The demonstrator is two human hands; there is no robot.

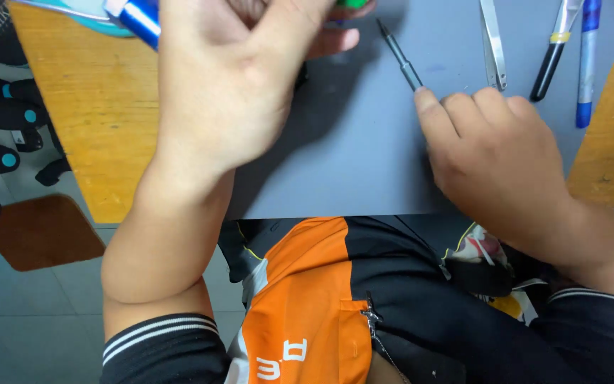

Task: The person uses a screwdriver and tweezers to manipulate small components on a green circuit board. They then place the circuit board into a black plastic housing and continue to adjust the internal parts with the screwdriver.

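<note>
1. Right hand [495, 153] is down on the grey mat [364, 171], knuckles up, fingers curled together. The fingertips sit right at the near end of the thin dark screwdriver [401, 55].
2. That screwdriver lies flat on the mat, its long axis running from the fingertips away to the far left, tip pointing far-left. The handle end disappears under the index finger, so I cannot tell whether the hand is pinching it or only touching it.
3. Left hand [225, 78] is raised over the far left of the mat, blurred, back of the hand toward the camera. Its fingers are folded in around something, with a blue and white cylinder-shaped thing [136, 16] poking out at the far-left edge; the actual grip is hidden behind the hand.
4. Nearer hand to the screwdriver: the right, clearly. It is in contact at one end, while the left hand is well to the left of it.
5. Just right of the screwdriver, further off on the mat: metal tweezers [492, 43], a black pen-like tool [552, 57], and a blue pen [588, 60], all lying roughly parallel, pointing far to near.
6. The mat rests on a wooden table [87, 114].
</note>
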